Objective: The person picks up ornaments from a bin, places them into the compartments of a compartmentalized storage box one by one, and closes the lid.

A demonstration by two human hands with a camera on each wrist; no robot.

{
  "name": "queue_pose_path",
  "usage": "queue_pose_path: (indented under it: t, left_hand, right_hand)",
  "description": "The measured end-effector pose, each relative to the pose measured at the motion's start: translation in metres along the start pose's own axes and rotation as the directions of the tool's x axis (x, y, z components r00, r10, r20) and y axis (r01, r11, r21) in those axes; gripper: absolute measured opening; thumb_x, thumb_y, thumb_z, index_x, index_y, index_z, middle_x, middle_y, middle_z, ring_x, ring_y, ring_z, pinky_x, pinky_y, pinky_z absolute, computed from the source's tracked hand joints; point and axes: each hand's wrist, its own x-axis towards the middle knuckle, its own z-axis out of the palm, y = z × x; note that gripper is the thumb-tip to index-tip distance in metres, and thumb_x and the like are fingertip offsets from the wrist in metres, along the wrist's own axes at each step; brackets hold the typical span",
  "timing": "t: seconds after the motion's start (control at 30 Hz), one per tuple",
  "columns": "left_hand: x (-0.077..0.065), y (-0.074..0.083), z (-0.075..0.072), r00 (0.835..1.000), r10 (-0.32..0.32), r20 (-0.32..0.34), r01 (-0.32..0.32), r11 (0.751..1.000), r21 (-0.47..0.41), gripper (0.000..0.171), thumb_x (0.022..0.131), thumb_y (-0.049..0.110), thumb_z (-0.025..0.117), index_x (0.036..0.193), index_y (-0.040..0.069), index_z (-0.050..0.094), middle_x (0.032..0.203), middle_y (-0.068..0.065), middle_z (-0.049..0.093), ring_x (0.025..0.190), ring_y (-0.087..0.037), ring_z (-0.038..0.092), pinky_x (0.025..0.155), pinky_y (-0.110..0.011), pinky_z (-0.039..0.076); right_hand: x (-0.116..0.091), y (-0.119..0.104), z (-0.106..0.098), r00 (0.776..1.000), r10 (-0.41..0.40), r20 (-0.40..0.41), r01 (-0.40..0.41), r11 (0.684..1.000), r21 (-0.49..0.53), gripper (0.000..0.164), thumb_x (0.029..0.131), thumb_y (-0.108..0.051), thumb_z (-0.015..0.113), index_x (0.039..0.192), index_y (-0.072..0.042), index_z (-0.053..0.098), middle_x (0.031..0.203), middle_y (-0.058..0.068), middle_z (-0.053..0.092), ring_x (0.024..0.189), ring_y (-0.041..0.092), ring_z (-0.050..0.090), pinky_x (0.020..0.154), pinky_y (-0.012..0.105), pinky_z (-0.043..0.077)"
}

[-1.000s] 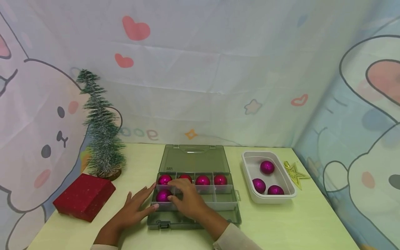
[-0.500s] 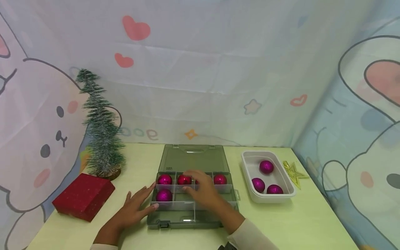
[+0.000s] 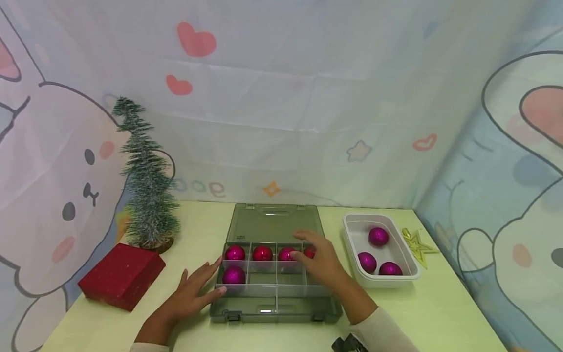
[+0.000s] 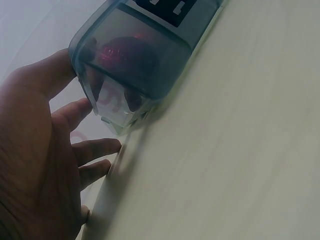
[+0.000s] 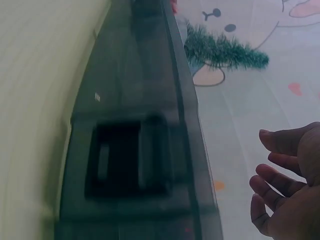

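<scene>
A green see-through compartment box [image 3: 248, 304] lies on the table with its lid [image 3: 277, 226] folded back. Its back row holds shiny baubles: a pink bauble [image 3: 235, 253] at left, a red bauble [image 3: 262, 253] beside it, and others to the right partly behind my right hand [image 3: 324, 261]. A purple glitter bauble [image 3: 234, 275] sits in the left compartment of the middle row. That right hand hovers over the box's right side, fingers loosely bent, holding nothing. My left hand [image 3: 188, 297] touches the box's left side, fingers extended; in the left wrist view its thumb [image 4: 52, 70] reaches the box corner.
A white tub [image 3: 358, 281] with purple glitter baubles [image 3: 378, 237] stands right of the box, with a gold star [image 3: 418, 246] beyond it. At left are a small frosted tree [image 3: 149, 195] and a red box [image 3: 122, 276]. A printed cloth [image 3: 264, 122] hangs behind.
My right hand has let go of the purple glitter bauble in the left middle compartment and moved right across the box. My left hand has stayed at the box's left side.
</scene>
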Motion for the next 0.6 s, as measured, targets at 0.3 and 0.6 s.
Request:
queue_pose_path:
  t: [0.3, 0.6]
  left_hand:
    - [0.000, 0.003, 0.001, 1.000, -0.007, 0.003, 0.007, 1.000, 0.000, 0.082, 0.107, 0.045, 0.066, 0.175, 0.021, 0.029, 0.178, -0.020, 0.035, 0.165, -0.057, 0.022, 0.121, -0.088, -0.012]
    - [-0.001, 0.003, 0.000, 1.000, -0.014, 0.001, 0.014, 1.000, 0.011, 0.082, 0.107, 0.046, 0.066, 0.175, 0.020, 0.029, 0.177, -0.021, 0.036, 0.165, -0.057, 0.023, 0.121, -0.088, -0.011]
  right_hand:
    - [-0.006, 0.028, -0.047, 0.999, 0.010, -0.035, -0.012, 0.999, -0.049, 0.045, 0.095, -0.008, 0.086, 0.138, -0.008, 0.072, 0.140, 0.013, 0.073, 0.128, 0.035, 0.068, 0.091, 0.045, 0.060]
    - [-0.012, 0.056, -0.095, 0.984, 0.135, -0.113, -0.141, 0.989, -0.049, 0.043, 0.097, -0.008, 0.083, 0.139, -0.005, 0.073, 0.138, 0.020, 0.073, 0.125, 0.034, 0.066, 0.090, 0.028, 0.057]
